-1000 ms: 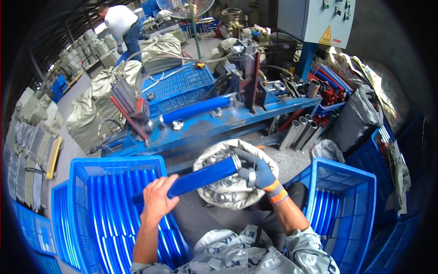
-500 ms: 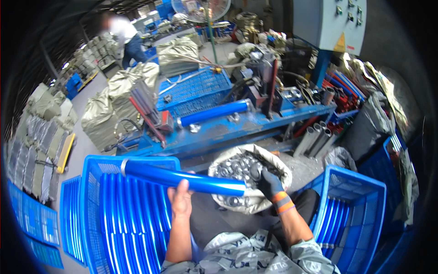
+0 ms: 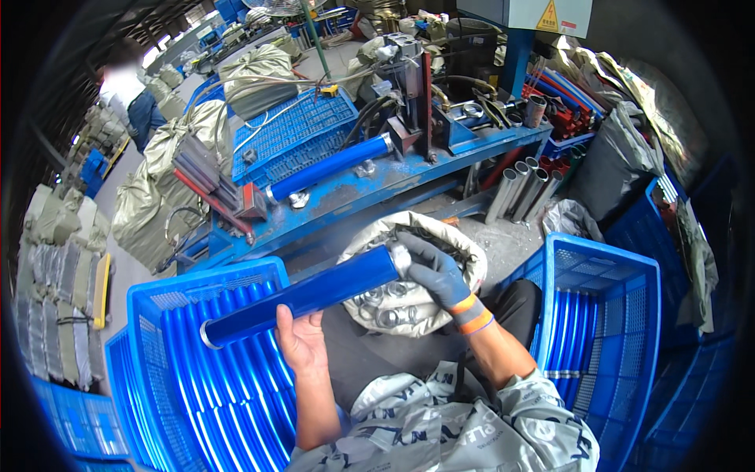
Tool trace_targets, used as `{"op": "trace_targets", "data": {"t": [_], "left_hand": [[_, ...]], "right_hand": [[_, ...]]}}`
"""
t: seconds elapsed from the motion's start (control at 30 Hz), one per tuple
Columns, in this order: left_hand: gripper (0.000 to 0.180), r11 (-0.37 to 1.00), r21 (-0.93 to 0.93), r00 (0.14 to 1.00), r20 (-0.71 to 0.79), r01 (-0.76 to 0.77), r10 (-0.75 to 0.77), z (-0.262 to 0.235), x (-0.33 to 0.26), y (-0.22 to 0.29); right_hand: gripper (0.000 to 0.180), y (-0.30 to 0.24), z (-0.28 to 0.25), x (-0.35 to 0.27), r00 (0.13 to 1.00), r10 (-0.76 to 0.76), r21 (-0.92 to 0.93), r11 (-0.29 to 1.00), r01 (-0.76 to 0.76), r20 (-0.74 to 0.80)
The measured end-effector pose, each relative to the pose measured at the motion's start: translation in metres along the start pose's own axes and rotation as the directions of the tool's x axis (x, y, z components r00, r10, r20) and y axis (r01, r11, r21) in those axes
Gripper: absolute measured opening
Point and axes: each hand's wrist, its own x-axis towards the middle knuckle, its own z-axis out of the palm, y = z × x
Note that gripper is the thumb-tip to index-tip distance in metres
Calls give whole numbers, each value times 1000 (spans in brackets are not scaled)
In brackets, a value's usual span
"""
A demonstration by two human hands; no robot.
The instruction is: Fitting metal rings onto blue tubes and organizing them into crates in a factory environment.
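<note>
Beyond both hands runs a long blue steel bench [image 3: 311, 211], its paint scuffed, with a smooth blue tube [image 3: 330, 167] lying along it. Far past the left hand is a person in a white top [image 3: 126, 88], head blurred. High beyond the right hand, the upper edge of view cuts off a pale control box [image 3: 519, 12].

A lattice-walled crate [image 3: 208, 275] sits left of the left hand, filled with glossy ribbed-looking rows of blue tubes [image 3: 228, 393]; a matching crate [image 3: 623, 338] stands right of the right hand. Between them, under and beside the right hand, a cream woven sack [image 3: 473, 263] gapes with a rolled rim, full of shiny metal fittings [image 3: 393, 315], many hidden by hand and tube. Grey round pipes [image 3: 523, 189] lean beyond the right hand.

The held tube [image 3: 314, 297] slants across the sack's near side, lower at the left. The bare left hand [image 3: 303, 342] cups it from below, half curled, thumb against the near side, its fingers partly hidden. The gloved right hand [image 3: 436, 271] closes round the silvery collar [image 3: 400, 257] at the upper end; its thumb is hard to make out
</note>
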Motion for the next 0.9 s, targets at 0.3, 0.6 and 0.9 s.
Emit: {"op": "trace_targets", "data": {"t": [0.3, 0.6, 0.9], "left_hand": [[47, 991, 129, 999, 20, -35, 33, 1, -5, 0], [47, 988, 146, 999, 13, -45, 43, -6, -1, -8], [47, 992, 122, 1000, 15, -25, 23, -8, 3, -13]], "right_hand": [[91, -3, 4, 1, 994, -101, -3, 995, 101, -32], [83, -3, 7, -1, 993, -98, -248, 962, 112, 67], [90, -17, 9, -1, 997, -67, -325, 943, 71, 25]]}}
